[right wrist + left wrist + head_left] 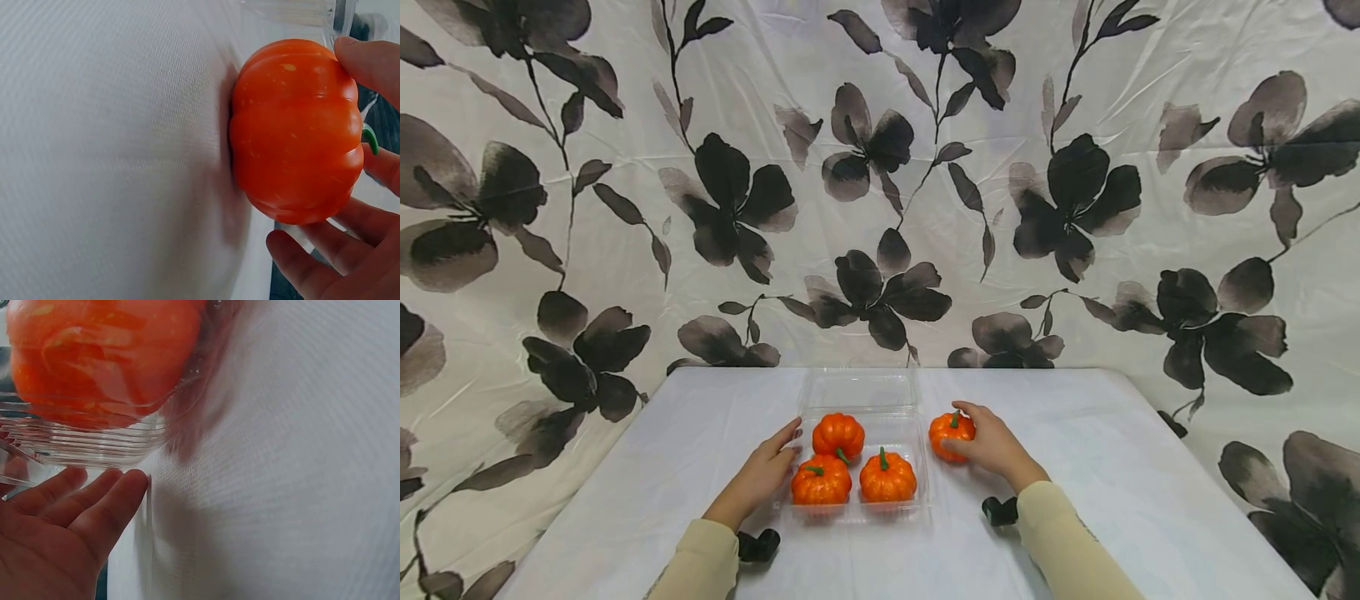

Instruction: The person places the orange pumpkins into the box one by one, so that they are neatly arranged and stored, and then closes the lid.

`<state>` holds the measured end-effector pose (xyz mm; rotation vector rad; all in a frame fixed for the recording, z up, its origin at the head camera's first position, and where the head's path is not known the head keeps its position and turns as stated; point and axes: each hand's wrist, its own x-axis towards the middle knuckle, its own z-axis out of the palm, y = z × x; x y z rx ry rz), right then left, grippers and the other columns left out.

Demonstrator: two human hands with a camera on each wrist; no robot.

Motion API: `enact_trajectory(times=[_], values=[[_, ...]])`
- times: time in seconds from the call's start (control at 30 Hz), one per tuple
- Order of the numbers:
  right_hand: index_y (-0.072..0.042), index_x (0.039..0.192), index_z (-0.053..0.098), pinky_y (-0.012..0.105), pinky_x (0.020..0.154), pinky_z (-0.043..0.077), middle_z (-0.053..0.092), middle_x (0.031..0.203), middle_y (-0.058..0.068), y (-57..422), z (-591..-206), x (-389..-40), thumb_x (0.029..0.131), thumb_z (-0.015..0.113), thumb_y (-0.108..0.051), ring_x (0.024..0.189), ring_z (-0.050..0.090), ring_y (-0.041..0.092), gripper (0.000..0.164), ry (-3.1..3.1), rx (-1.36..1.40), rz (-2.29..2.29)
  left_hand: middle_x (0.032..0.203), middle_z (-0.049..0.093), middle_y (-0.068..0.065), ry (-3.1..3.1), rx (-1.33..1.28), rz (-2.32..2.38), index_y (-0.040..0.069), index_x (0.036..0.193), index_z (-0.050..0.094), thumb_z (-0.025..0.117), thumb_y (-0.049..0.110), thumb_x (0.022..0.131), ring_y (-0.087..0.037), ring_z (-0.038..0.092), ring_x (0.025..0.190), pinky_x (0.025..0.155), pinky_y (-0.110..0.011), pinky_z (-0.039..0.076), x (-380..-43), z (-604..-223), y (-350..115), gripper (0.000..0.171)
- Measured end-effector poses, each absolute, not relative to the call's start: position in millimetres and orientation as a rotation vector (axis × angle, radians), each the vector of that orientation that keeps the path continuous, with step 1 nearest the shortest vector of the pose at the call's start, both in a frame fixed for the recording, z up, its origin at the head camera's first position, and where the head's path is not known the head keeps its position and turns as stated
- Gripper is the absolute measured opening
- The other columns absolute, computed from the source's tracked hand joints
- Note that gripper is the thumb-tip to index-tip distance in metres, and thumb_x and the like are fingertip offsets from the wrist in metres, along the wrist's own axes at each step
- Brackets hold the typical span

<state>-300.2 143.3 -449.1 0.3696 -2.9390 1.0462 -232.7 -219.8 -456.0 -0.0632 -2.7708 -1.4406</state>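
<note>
A clear plastic clamshell box (922, 492) lies on the table with three small orange toy pumpkins inside: one at the back left (838, 435), one at the front left (822, 483) and one at the front right (888, 479). My left hand (769, 467) is at the box's left side, its fairly straight fingers (115, 503) touching or nearly touching the ribbed wall. To the right of the box, my right hand (996, 446) holds another pumpkin (297, 134), thumb on one side and fingers around the other. That pumpkin's base is at the tabletop, its green stem upward.
The box's transparent lid (860, 389) is folded back toward the table's far edge. A white cloth covers the table (1075, 450). Behind it hangs a floral-patterned curtain (970, 250). Dark wrist devices (760, 546) show beside both sleeves.
</note>
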Motion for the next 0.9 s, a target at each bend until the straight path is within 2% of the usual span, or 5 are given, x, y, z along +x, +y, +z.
enact_trajectory(times=[0.43,0.9], values=[[-0.018,0.142,0.048,0.055,0.106,0.042,0.058,0.136,0.011,144.8,-452.1,-301.1,0.077,0.075,-0.049,0.122,0.055,0.031,0.077,-3.000,0.294,1.083,0.148,0.045,-0.019,-2.792,-0.050,-1.414,0.011,0.153,0.030,0.038,0.012,0.097,-0.035,0.055,0.127,0.106,-0.054,0.043,-233.5,-457.0,-218.5,0.056],[-0.018,0.140,0.051,0.055,0.106,0.042,0.056,0.138,0.011,143.4,-451.7,-302.9,0.075,0.079,-0.046,0.123,0.054,0.031,0.077,-2.970,0.346,1.101,0.148,0.045,-0.020,-2.783,-0.061,-1.405,0.010,0.153,0.030,0.038,0.012,0.097,-0.035,0.055,0.126,0.106,-0.054,0.043,-233.6,-456.2,-217.7,0.056]])
